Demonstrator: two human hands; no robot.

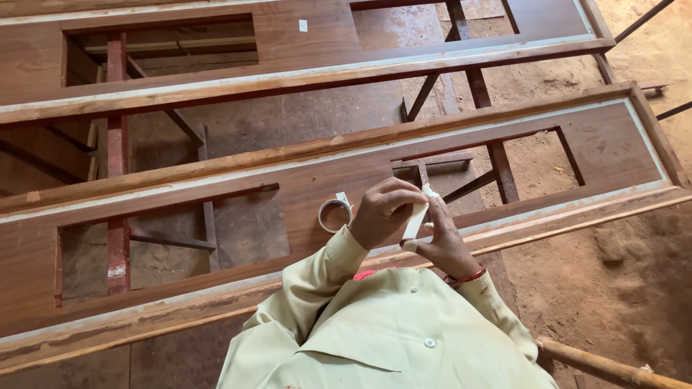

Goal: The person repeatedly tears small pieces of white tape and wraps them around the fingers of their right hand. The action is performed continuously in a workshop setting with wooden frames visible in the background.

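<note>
Left hand (384, 213) and right hand (445, 241) pinching a white strip (415, 220) together at frame centre, tape roll (334, 215) just left, on wooden door frame (303, 189).

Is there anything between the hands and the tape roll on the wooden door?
Nothing visible. The tape roll lies on the door just beside the left hand; both hands hold a white strip, the right hand from below.

Two door frames (303, 180) (one tape roll (334, 215))

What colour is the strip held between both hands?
White strip, best seen in the head view.
</note>
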